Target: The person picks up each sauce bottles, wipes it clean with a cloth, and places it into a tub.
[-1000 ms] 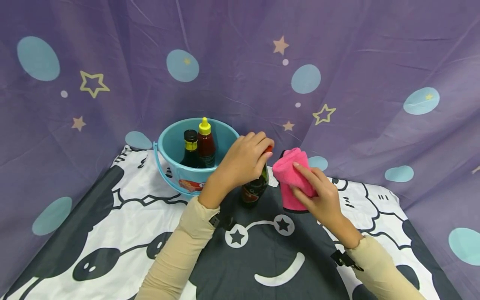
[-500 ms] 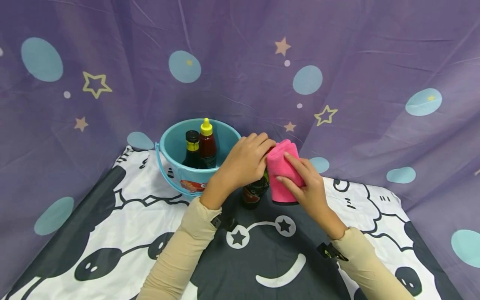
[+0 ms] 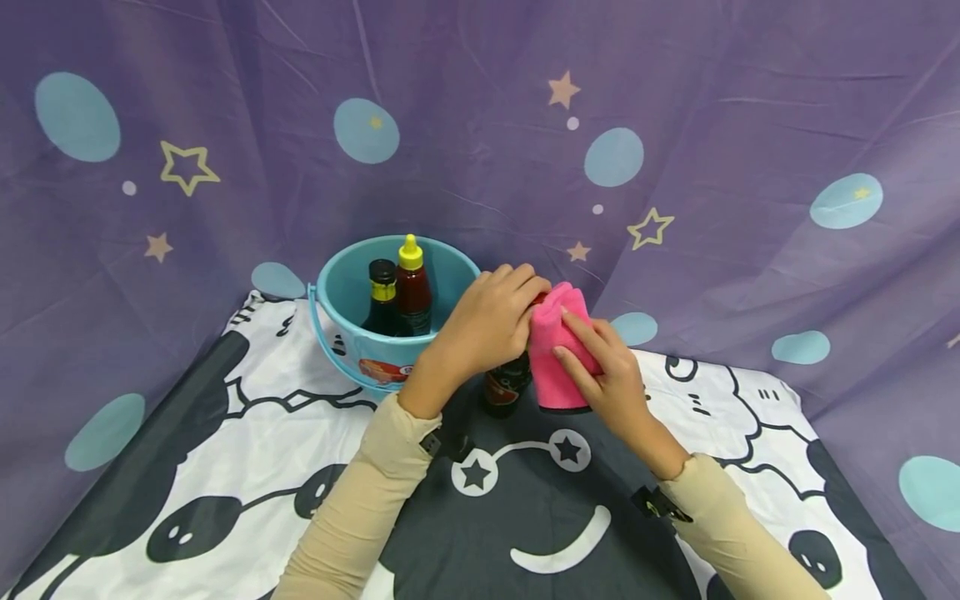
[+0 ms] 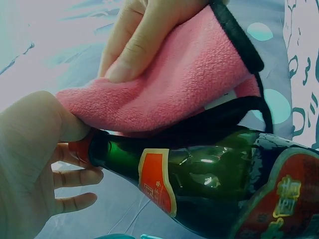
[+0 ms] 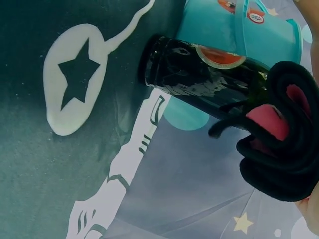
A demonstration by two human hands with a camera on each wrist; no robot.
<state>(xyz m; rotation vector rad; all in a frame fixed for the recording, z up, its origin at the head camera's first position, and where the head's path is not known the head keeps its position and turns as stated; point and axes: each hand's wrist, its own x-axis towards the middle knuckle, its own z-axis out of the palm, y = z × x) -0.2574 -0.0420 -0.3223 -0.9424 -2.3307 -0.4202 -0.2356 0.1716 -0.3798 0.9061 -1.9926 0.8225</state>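
Note:
A green glass bottle (image 3: 506,388) with red labels is upright on the dark part of the sheet, right of the bucket. My left hand (image 3: 491,321) grips it at the top, thumb and fingers around the red cap (image 4: 79,151). In my right hand (image 3: 613,379) is a folded pink cloth (image 3: 553,354) with black edging, pinched between thumb and fingers. The cloth lies against the bottle's neck side, just by the left thumb in the left wrist view. Cloth and left hand hide much of the bottle's upper part in the head view.
Left of the bottle stands a light blue bucket (image 3: 348,283) with a handle. Inside it are a black-capped dark bottle (image 3: 381,304) and a yellow-tipped red squeeze bottle (image 3: 413,292). A purple patterned curtain (image 3: 480,108) hangs behind the sheet (image 3: 285,442).
My right hand has brought the pink cloth leftward to the bottle's neck, where it was apart from it before. The left hand has kept its place on the cap.

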